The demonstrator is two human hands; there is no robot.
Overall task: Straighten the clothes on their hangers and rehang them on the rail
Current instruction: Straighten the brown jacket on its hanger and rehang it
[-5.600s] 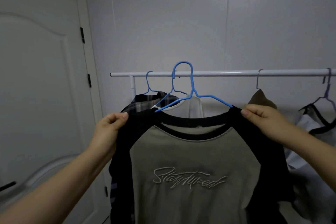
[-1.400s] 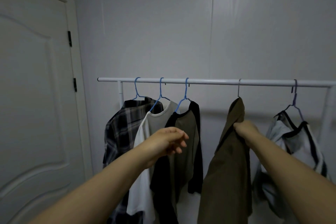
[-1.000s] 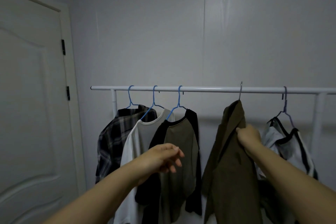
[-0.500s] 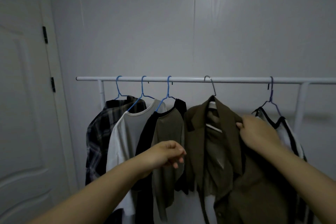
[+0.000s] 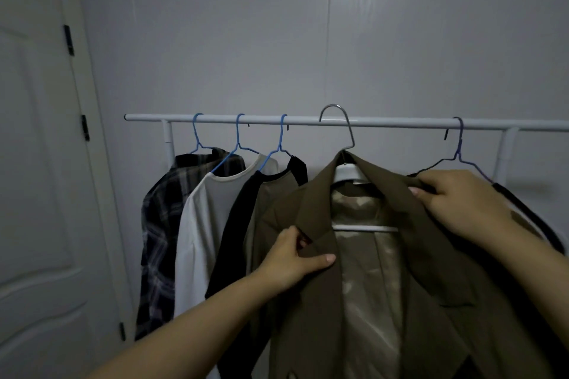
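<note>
Head view: brown jacket [image 5: 308, 301] on white hanger [image 5: 349, 174], hook raised above rail [image 5: 400, 124]; left hand [image 5: 289, 258] pinches one lapel, right hand [image 5: 455, 197] grips the opposite shoulder; advisable to level both shoulders evenly before reseating the hook.

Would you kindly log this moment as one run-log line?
step: brown jacket lifted off rail | left hand: grip on lapel | right hand: grip on shoulder | hanger hook: above rail
</note>
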